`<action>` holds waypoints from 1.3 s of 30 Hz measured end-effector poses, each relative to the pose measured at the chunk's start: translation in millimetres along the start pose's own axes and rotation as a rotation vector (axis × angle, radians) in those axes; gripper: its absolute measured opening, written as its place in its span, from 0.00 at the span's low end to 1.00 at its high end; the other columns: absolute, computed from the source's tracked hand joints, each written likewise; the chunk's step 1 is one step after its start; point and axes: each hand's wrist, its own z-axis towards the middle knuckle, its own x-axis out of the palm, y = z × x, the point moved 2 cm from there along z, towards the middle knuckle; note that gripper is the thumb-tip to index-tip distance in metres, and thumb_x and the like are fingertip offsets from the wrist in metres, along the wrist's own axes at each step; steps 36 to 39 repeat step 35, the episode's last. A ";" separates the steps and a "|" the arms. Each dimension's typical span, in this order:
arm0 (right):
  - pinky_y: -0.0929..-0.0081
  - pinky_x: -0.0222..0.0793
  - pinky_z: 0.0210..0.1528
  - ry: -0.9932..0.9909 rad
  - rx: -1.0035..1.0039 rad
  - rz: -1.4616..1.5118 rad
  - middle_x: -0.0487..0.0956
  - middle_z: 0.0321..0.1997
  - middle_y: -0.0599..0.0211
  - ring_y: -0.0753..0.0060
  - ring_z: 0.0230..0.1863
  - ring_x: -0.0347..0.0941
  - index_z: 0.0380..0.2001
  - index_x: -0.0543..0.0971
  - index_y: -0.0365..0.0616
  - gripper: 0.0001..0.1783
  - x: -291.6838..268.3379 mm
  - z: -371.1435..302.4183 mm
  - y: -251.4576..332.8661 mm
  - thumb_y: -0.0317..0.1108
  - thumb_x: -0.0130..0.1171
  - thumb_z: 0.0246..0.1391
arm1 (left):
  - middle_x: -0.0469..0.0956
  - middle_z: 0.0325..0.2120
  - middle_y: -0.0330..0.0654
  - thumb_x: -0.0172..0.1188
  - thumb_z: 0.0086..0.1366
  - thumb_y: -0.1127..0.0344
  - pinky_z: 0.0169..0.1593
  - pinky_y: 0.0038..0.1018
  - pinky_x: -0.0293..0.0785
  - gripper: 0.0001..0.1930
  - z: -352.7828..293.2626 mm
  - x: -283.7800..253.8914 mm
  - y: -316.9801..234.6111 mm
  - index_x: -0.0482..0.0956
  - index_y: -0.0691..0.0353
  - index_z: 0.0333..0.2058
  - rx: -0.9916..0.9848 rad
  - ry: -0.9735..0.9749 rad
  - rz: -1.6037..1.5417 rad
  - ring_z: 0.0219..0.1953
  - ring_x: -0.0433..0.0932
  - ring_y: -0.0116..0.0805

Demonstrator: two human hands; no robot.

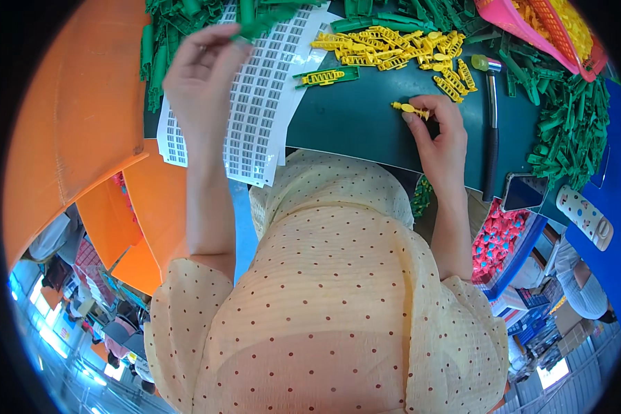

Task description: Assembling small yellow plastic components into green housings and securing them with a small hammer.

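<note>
Assembly step, judged mid-cycle: the right hand (pixel 440 134) pinched a small yellow plastic clip (pixel 410 108) in its grip near the dark green counter's (pixel 355 124) near edge, while the left hand's (pixel 201 76) grip held a green plastic strip (pixel 255 26) above the white label sheet (pixel 252 103), leaving them still to be joined.

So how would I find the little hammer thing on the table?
Start at the dark green table top and go to the heap of yellow plastic pieces at its far edge. Just right of that heap, past the right hand, lies the hammer, pointing toward the person. It is the only long black-handled tool there, with a pale yellow-green head, unlike the small green and yellow parts around it.
</note>
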 end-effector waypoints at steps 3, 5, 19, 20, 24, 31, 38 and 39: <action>0.72 0.65 0.44 -0.017 -0.062 -0.050 0.75 0.33 0.67 0.66 0.38 0.70 0.39 0.78 0.44 0.13 0.4 2.9 8.1 0.22 0.61 0.48 | 0.76 0.31 0.38 0.60 0.56 0.79 0.38 0.19 0.74 0.10 -36.9 23.3 0.7 0.78 0.66 0.38 -0.247 0.352 -0.135 0.32 0.76 0.22; 0.71 0.64 0.45 -0.028 -0.134 -0.106 0.76 0.34 0.67 0.65 0.38 0.70 0.39 0.79 0.45 0.13 -0.1 4.2 10.9 0.23 0.62 0.48 | 0.75 0.32 0.38 0.60 0.56 0.78 0.37 0.19 0.74 0.09 -59.1 37.0 9.4 0.78 0.66 0.38 -0.262 0.460 -0.111 0.32 0.76 0.22; 0.78 0.70 0.42 -0.098 -0.107 0.088 0.79 0.39 0.66 0.73 0.40 0.73 0.36 0.77 0.42 0.09 -9.3 -6.0 8.3 0.21 0.61 0.51 | 0.76 0.37 0.42 0.61 0.57 0.76 0.33 0.19 0.74 0.14 -77.3 43.6 -0.7 0.78 0.64 0.43 -0.127 0.559 0.204 0.29 0.77 0.26; 0.79 0.71 0.43 -0.072 -0.015 0.388 0.79 0.40 0.65 0.75 0.41 0.73 0.39 0.75 0.41 0.10 -9.2 -8.4 11.6 0.21 0.60 0.52 | 0.76 0.37 0.42 0.61 0.57 0.76 0.33 0.19 0.74 0.14 -78.3 45.5 -1.9 0.78 0.64 0.43 -0.129 0.559 0.205 0.29 0.77 0.26; 0.79 0.72 0.44 0.079 0.136 0.924 0.77 0.42 0.64 0.77 0.42 0.73 0.48 0.70 0.38 0.18 2.6 -9.0 26.7 0.23 0.59 0.55 | 0.77 0.36 0.40 0.62 0.59 0.73 0.36 0.19 0.74 0.13 -87.2 60.6 -8.6 0.76 0.65 0.44 -0.309 0.608 -0.092 0.32 0.77 0.24; 0.78 0.72 0.45 0.069 0.127 0.935 0.74 0.42 0.66 0.76 0.43 0.72 0.47 0.71 0.37 0.17 6.4 -6.9 31.1 0.22 0.59 0.54 | 0.77 0.34 0.39 0.60 0.64 0.68 0.42 0.20 0.73 0.12 -86.6 61.0 -13.9 0.72 0.67 0.43 -0.601 0.585 -0.427 0.36 0.76 0.25; 0.77 0.69 0.49 0.139 -0.005 0.915 0.74 0.45 0.62 0.72 0.46 0.71 0.43 0.75 0.36 0.12 8.2 -9.2 30.2 0.21 0.58 0.54 | 0.77 0.38 0.45 0.56 0.66 0.72 0.44 0.25 0.77 0.13 -88.0 62.5 -6.6 0.70 0.68 0.47 -0.524 0.654 -0.340 0.39 0.79 0.32; 0.77 0.69 0.49 0.139 -0.005 0.915 0.74 0.45 0.62 0.72 0.46 0.71 0.43 0.75 0.36 0.12 8.2 -9.2 30.2 0.21 0.58 0.54 | 0.77 0.38 0.45 0.56 0.66 0.72 0.44 0.25 0.77 0.13 -88.0 62.5 -6.6 0.70 0.68 0.47 -0.524 0.654 -0.340 0.39 0.79 0.32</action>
